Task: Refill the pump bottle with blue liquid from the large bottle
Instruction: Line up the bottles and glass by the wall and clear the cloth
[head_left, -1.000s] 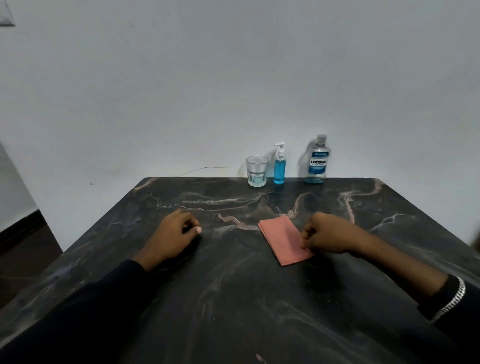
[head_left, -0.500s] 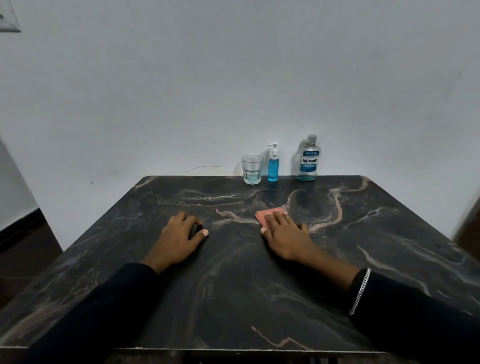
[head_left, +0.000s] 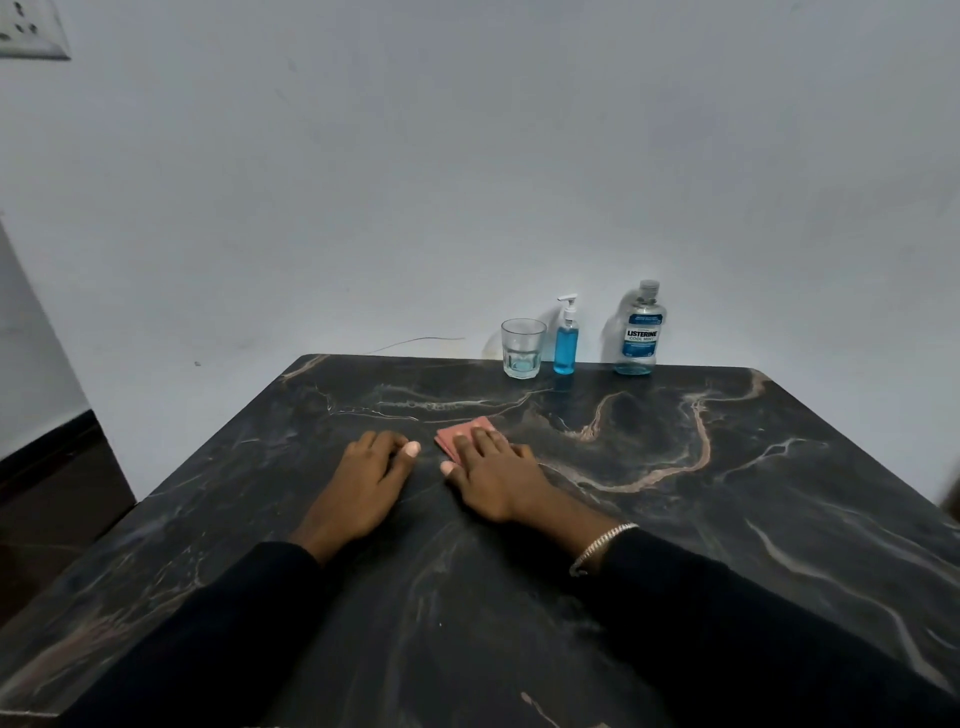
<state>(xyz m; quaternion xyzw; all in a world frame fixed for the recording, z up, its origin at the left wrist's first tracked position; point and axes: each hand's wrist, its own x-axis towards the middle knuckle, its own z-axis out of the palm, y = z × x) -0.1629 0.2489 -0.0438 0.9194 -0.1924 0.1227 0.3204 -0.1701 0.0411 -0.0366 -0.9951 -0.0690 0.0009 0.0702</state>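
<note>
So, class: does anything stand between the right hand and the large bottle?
Nothing visible does. The right hand rests on the pink cloth; only tabletop lies between it and the large bottle. The pump bottle stands aside.

Two arms in dark sleeves reach over a dark marbled worktop (head_left: 779, 467). The left grip (head_left: 371, 478) rests palm down, fingers loosely bent, holding nothing. Just beside it, the right grip (head_left: 491, 475) lies flat, its straight fingers resting on a folded pink cloth (head_left: 460, 432); a silver bracelet (head_left: 602, 545) circles its wrist. Well beyond the right grip, at the pale wall, a clear glass (head_left: 523, 347), a pump bottle (head_left: 565, 340) of blue liquid and a large bottle (head_left: 639, 332) stand upright.
</note>
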